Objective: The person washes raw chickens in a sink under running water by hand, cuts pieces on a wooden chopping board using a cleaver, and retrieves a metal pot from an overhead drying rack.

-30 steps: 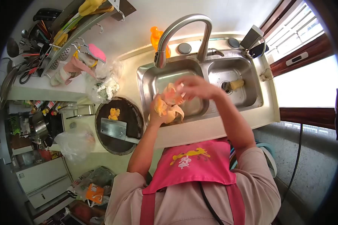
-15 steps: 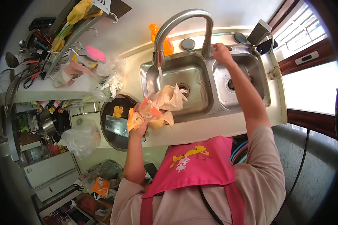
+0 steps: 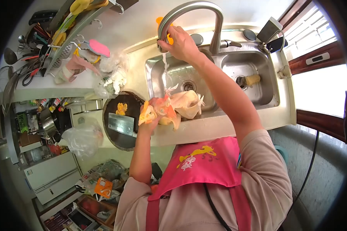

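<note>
A pale, plucked chicken point(image 3: 187, 104) hangs over the front edge of the left sink basin point(image 3: 154, 73). My left hand point(image 3: 152, 122) is closed round its neck, near the orange head and feet parts. My right hand point(image 3: 177, 43) is up at the spout end of the curved metal faucet point(image 3: 218, 23), fingers wrapped about the spout head. A stream of water point(image 3: 165, 67) falls from the spout into the left basin, just behind the chicken.
Left of the sink, a cleaver point(image 3: 121, 124) and yellow pieces point(image 3: 122, 108) lie on a round dark board point(image 3: 111, 140). A brown-yellow object point(image 3: 252, 80) sits in the right basin. An orange bottle point(image 3: 159, 20) stands behind the faucet.
My right hand has moved left from the faucet's base to its spout head. The chicken has shifted slightly right, and the water stream now looks wider. The right basin's brown-yellow object has come into view.
</note>
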The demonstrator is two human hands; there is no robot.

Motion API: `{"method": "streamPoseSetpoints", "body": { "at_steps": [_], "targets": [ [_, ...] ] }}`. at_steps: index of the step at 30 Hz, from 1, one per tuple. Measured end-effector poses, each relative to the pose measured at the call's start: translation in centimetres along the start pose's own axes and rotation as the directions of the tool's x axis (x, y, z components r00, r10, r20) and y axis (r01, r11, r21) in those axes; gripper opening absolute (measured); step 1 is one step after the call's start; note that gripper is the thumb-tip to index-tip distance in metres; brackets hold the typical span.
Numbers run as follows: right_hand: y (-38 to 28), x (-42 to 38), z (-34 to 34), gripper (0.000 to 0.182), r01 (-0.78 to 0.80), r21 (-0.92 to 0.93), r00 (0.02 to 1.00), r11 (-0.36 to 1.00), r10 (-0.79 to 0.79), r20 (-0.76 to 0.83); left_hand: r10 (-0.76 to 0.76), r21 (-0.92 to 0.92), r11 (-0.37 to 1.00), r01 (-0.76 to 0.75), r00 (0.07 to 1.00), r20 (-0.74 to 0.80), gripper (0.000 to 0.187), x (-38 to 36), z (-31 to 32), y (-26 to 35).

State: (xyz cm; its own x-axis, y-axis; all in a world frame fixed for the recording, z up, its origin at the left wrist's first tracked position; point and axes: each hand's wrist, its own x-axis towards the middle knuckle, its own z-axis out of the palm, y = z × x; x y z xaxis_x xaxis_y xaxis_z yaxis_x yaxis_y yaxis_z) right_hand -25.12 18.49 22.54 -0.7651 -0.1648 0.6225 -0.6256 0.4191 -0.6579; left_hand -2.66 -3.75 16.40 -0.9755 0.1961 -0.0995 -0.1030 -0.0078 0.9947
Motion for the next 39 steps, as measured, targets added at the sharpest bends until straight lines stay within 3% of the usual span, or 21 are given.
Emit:
{"method": "streamPoseSetpoints", "body": {
  "at_steps": [3,5,8,10,11,15,16,19,22,25,32,35,39],
  "targets": [
    [-0.1,-0.7,-1.3,0.028,0.03,-0.159,0.995,0.987,-0.014,0.103,0.048,-0.034,0.998,-0.048,0.999,-0.009,0.07,1.2,-0.8,0.0],
    [0.5,-2.7,-1.7,0.031,0.005,-0.126,0.994,0.992,0.009,0.111,0.092,-0.092,0.991,-0.093,0.996,-0.017,0.073,1.9,-1.0,0.5],
    [0.2,-5.6,-3.7,0.034,-0.034,-0.15,0.97,0.988,0.068,0.232,0.165,-0.251,0.948,-0.198,0.975,-0.147,0.068,2.6,0.0,2.7],
    [-1.1,-7.0,-5.3,0.034,-0.056,-0.202,0.945,0.978,0.117,0.304,0.108,-0.303,0.933,-0.193,0.955,-0.275,0.056,2.8,0.5,3.7],
    [-1.8,-7.5,-6.2,0.032,-0.039,-0.176,0.956,0.984,0.088,0.28,0.087,-0.325,0.927,-0.186,0.951,-0.296,0.055,3.2,-0.2,3.3],
    [-3.8,-8.6,-8.1,0.03,-0.301,0.024,0.849,0.953,0.257,0.462,0.02,-0.431,0.881,-0.195,0.926,-0.377,0.051,4.6,-0.7,2.6],
    [-3.8,-8.7,-7.8,0.029,-0.323,0.065,0.854,0.944,0.261,0.45,-0.013,-0.455,0.87,-0.191,0.913,-0.408,0.05,5.0,-0.2,3.0],
    [-3.8,-8.5,-6.5,0.031,-0.37,0.169,0.864,0.913,0.272,0.423,-0.008,-0.469,0.853,-0.227,0.894,-0.448,0.026,6.2,1.0,3.3],
    [-4.3,-7.5,-4.9,0.033,-0.379,0.257,0.908,0.889,0.304,0.288,-0.128,-0.594,0.785,-0.177,0.892,-0.434,0.042,7.2,0.3,1.5],
    [-4.1,-7.4,-4.5,0.033,-0.362,0.255,0.914,0.897,0.288,0.285,-0.148,-0.599,0.787,-0.15,0.896,-0.419,0.013,7.9,1.2,1.7],
    [-3.8,-7.5,-4.9,0.029,-0.389,0.224,0.898,0.894,0.314,0.308,-0.251,-0.694,0.714,-0.091,0.892,-0.376,0.016,9.4,3.2,-0.3],
    [-4.6,-7.4,-4.7,0.028,-0.348,0.251,0.914,0.903,0.268,0.303,-0.303,-0.714,0.693,-0.099,0.859,-0.413,0.015,10.1,4.1,-0.8],
    [-4.4,-7.7,-5.1,0.031,-0.415,0.339,0.885,0.844,0.288,0.366,-0.296,-0.737,0.668,-0.103,0.872,-0.39,0.018,11.1,5.2,-1.6]
  ]
}}
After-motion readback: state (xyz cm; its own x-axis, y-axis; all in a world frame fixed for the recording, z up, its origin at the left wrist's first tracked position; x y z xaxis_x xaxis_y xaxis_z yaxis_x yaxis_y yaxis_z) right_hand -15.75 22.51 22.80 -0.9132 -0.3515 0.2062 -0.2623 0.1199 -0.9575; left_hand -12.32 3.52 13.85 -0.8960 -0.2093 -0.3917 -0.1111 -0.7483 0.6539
